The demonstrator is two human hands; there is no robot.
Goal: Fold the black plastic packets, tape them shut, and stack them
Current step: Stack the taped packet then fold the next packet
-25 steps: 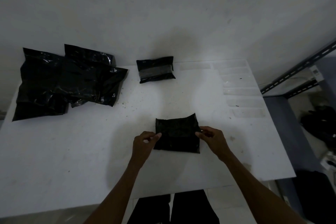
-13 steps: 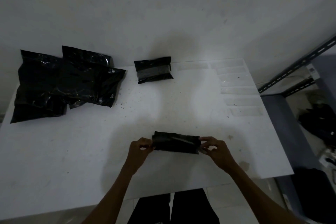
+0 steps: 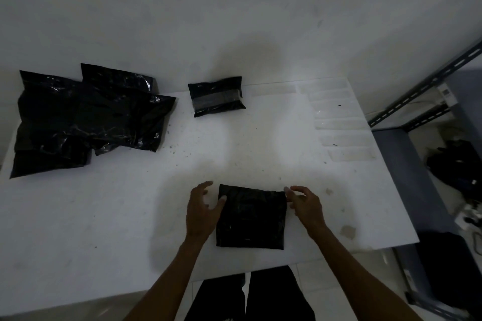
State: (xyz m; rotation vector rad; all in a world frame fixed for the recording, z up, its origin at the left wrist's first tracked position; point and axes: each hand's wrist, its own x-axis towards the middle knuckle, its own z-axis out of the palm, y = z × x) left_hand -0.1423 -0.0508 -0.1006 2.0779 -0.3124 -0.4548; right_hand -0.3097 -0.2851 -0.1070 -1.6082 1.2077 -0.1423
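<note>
A folded black plastic packet lies flat on the white table near its front edge. My left hand is at the packet's left side with fingers spread, the thumb touching its upper left edge. My right hand is at the upper right corner, fingers loosely bent, a fingertip touching that corner. Neither hand grips anything. A taped, folded packet lies at the back centre. A pile of unfolded black packets covers the back left.
Several clear tape strips are stuck in a column along the table's right side. A grey metal shelf frame stands beyond the right edge, with dark items on the floor below it. A wall runs behind the table.
Half a second ago both hands pinched the packet by its ends as a narrow band. Now it lies flat and wider on the table, and both hands have let go.
</note>
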